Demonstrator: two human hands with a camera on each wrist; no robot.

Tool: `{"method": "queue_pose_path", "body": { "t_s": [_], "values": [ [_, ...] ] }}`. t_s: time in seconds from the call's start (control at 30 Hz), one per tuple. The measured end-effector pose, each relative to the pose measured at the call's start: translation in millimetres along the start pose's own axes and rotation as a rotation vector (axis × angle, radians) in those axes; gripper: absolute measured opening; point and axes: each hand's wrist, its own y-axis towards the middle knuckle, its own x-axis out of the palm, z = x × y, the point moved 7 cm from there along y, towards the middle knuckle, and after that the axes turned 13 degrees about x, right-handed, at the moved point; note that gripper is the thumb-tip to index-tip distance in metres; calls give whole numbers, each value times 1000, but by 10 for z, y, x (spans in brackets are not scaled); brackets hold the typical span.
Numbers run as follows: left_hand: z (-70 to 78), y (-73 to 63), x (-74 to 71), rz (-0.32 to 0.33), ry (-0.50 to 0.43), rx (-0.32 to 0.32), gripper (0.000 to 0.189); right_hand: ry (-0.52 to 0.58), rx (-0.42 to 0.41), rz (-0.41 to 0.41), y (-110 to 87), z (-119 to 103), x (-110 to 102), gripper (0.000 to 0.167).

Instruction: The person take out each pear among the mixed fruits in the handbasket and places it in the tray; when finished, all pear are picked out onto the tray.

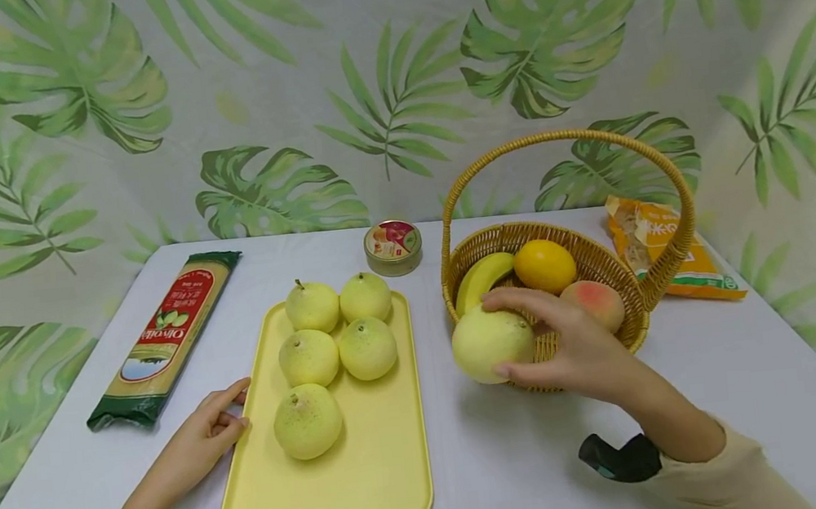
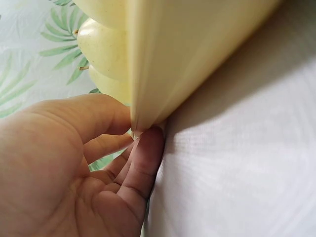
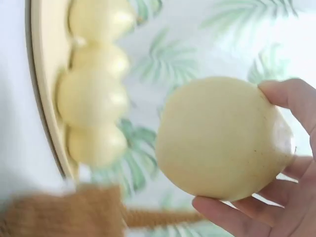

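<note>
My right hand [image 1: 586, 344] holds a round yellow-green pear [image 1: 489, 347] between thumb and fingers, raised in front of the near left side of a wicker basket [image 1: 634, 306]. The right wrist view shows the same pear with fingertips at its opposite sides. Inside the basket lie a banana [image 1: 475, 283], an orange fruit [image 1: 544, 266] and a peach [image 1: 597, 304]. At the left edge of a yellow tray [image 1: 378, 479], my left hand [image 1: 197, 443] pinches the rim, which the left wrist view shows between its digits. Several pears [image 1: 308, 421] sit on the tray's far and middle parts.
Left of the tray lies a long green and red noodle package [image 1: 172, 330]. A small round tin [image 1: 393, 248] stands at the back. Behind the basket on the right is an orange snack bag [image 1: 704, 267]. The basket's tall handle [image 1: 559, 136] arches over it.
</note>
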Motion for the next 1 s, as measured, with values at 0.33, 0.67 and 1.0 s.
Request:
{"method": "queue_pose_path", "body": {
  "t_s": [0.33,0.67,1.0],
  "values": [
    [18,17,-3,0,4,5,51,26,70,-166,236,67,857,52],
    [17,13,-2,0,3,9,50,-144,156,-235,277,209,1306,52],
    [4,7,-2,-1,9,8,50,-21,145,-287,233,241,1497,64]
  ]
}}
